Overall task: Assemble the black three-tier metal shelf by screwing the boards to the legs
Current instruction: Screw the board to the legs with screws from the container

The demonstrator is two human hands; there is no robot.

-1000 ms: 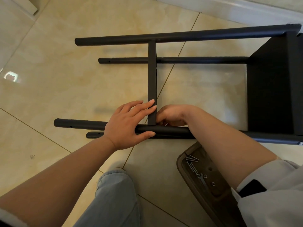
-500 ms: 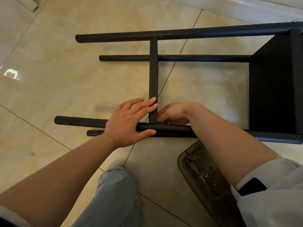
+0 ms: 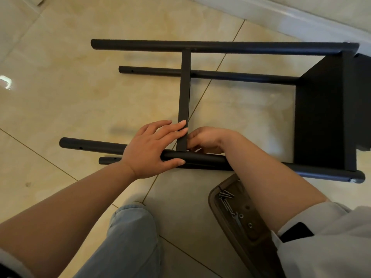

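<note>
Nearest the camera, a knee in pale blue jeans [image 3: 128, 237] points up over the tiled floor [image 3: 60, 101], and a light sleeve [image 3: 331, 237] covers the right upper arm. Just beside that arm lies a brown tray [image 3: 215, 199] holding long screws [image 3: 225, 196] and a few small washers; the forearm crosses over part of it.

Beyond the tray, the black shelf frame lies on its side on the floor. The nearest leg [image 3: 200, 157] runs left to right, with a second leg [image 3: 108, 160] just behind and below it. The left hand [image 3: 152, 149] rests on the nearest leg: the thumb lies along the near side of the tube, and the straight fingers [image 3: 176, 127] reach over to press against the lower end of the middle board [image 3: 185, 93], which is seen edge-on as a narrow black strip. The right hand [image 3: 204, 138] sits on the other side of that board, right at the joint where board meets leg; its fingers are curled in toward the joint, but what they hold, if anything, is hidden, so I cannot tell their grip.

Further off, the end board [image 3: 325, 121] stands fixed between the legs at the right. The two far legs [image 3: 220, 47] lie parallel beyond, near a white skirting [image 3: 301, 19].
</note>
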